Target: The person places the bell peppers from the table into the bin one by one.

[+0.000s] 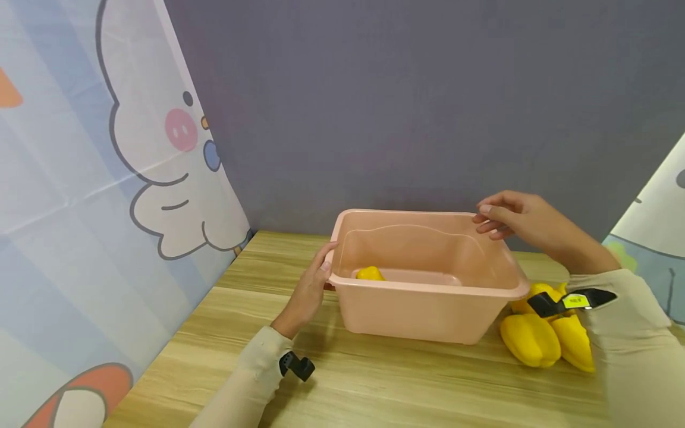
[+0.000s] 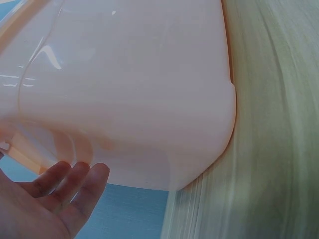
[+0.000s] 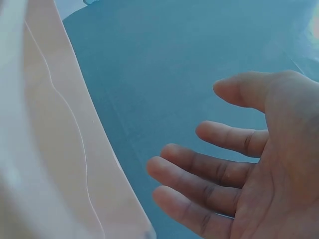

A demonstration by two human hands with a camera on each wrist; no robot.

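A pink plastic bin (image 1: 417,312) stands on the wooden table. My left hand (image 1: 310,285) holds its left rim, thumb over the edge and the other fingers underneath. The left wrist view shows those fingers (image 2: 92,191) against the bin's outer wall (image 2: 134,99). Over the back right corner of the bin hovers my right hand (image 1: 521,220), its fingers loosely bent and nothing in them. Part of a yellow bell pepper (image 1: 370,273) shows inside the bin at the left, its lower part hidden by the front wall.
Several yellow bell peppers (image 1: 531,340) lie together on the table just right of the bin, partly covered by my right sleeve (image 1: 631,333). A grey wall (image 1: 417,107) rises behind the table (image 1: 374,380). At the left hangs a cartoon-printed cloth (image 1: 69,178).
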